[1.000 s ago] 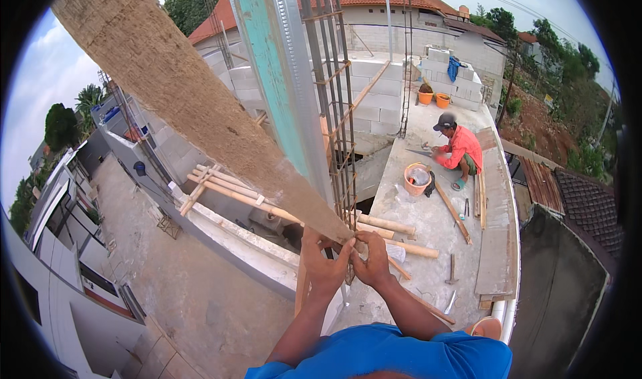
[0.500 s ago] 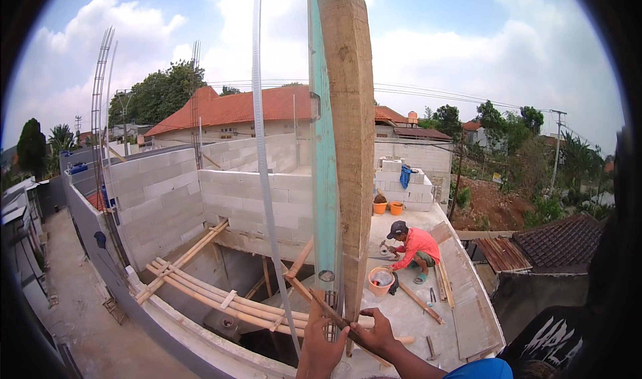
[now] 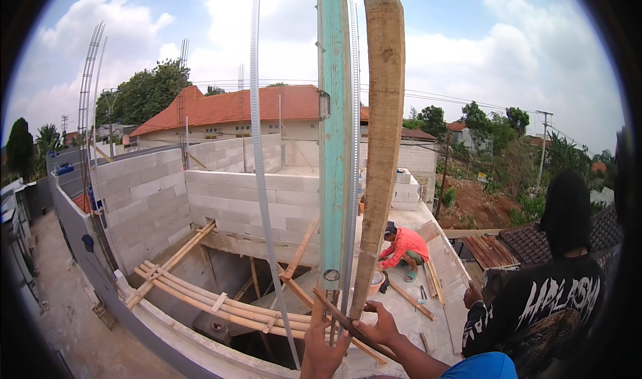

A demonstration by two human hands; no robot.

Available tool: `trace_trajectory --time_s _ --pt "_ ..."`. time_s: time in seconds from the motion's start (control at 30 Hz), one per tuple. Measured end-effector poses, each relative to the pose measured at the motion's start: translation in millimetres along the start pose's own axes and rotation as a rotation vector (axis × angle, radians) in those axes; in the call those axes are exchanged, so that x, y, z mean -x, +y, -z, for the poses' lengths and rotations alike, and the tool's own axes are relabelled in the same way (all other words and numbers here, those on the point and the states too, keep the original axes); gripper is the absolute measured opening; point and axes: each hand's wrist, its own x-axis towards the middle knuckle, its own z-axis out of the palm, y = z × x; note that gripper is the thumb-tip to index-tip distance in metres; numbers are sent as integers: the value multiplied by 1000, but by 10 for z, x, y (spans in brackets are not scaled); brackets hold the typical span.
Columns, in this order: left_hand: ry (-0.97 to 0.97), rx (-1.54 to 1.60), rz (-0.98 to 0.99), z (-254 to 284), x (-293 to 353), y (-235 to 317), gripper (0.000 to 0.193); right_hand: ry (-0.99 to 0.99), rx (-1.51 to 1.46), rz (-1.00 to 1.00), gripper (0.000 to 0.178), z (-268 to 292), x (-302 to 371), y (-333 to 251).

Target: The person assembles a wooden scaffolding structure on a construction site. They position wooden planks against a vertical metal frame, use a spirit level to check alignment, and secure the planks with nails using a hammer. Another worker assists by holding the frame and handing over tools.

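Low in the middle, my left hand (image 3: pixel 324 349) and my right hand (image 3: pixel 380 328) have their fingers closed around a thin, dark wooden strip (image 3: pixel 352 326) that slants down to the right. Just beyond them rises a tall turquoise post (image 3: pixel 336 145) with a bubble vial near its foot, resembling a long level. A rough wooden plank (image 3: pixel 383 111) stands beside it, tilted a little, its lower end close to my right fingers. A perforated metal strip (image 3: pixel 352 111) runs along the post's right side. My palms and exact finger contacts are partly hidden.
Bamboo poles (image 3: pixel 224 301) span a dark opening in the floor below. Pale block walls (image 3: pixel 257 195) stand behind it. A person in a red shirt (image 3: pixel 406 246) crouches on the concrete slab; another in black (image 3: pixel 545 299) is close on the right. A perforated metal rail (image 3: pixel 262 152) stands left.
The view has swung slightly right. The plank now appears farther right, with its top apart from the turquoise post. The person in black has come further into view. Both hands keep the strip.
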Motion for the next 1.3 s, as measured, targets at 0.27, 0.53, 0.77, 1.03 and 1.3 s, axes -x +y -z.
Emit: trace_trajectory --time_s 0.27,0.53,0.77,1.03,1.3 --pt "-20 76 -31 46 33 -78 51 -31 6 -21 81 -20 -6 26" --pt "44 1 -31 83 26 -100 52 -60 -21 12 82 -31 -63 51" --pt "47 -95 -4 81 -42 -136 56 -79 21 -16 85 -5 -68 112" --pt "58 -67 32 103 -63 -89 59 -85 37 -12 87 0 -33 85" --pt "59 -73 12 -32 -59 -295 77 -79 46 12 88 1 -53 130"
